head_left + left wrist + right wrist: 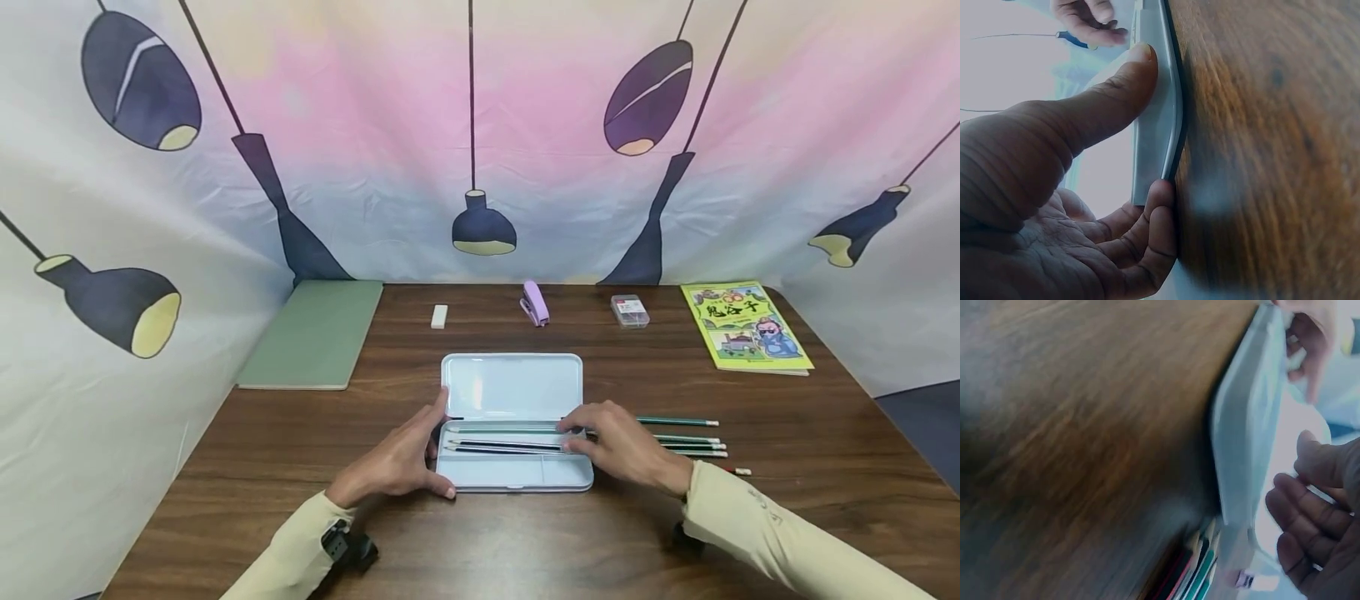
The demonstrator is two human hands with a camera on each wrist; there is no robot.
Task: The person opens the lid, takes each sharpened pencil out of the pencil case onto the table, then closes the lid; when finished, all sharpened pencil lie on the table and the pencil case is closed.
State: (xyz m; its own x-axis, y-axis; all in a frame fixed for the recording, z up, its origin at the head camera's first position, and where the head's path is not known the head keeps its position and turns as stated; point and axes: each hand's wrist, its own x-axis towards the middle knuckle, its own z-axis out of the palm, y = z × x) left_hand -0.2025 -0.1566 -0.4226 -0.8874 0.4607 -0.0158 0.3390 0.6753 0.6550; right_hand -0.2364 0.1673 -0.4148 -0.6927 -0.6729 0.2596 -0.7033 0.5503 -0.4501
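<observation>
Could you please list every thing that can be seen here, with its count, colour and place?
Open light blue tin pencil case: one, table centre.
Dark pencils in the case: two or three, lower tray.
Green pencils on the table: about four, right of the case.
Green notebook: one, far left.
White eraser: one, far edge.
Purple stapler: one, far centre.
Clear small box: one, far right of the stapler.
Yellow cartoon book: one, far right.
Brown wooden table: one.
Left hand: grips the case's left end.
Right hand: over the case's right end.
</observation>
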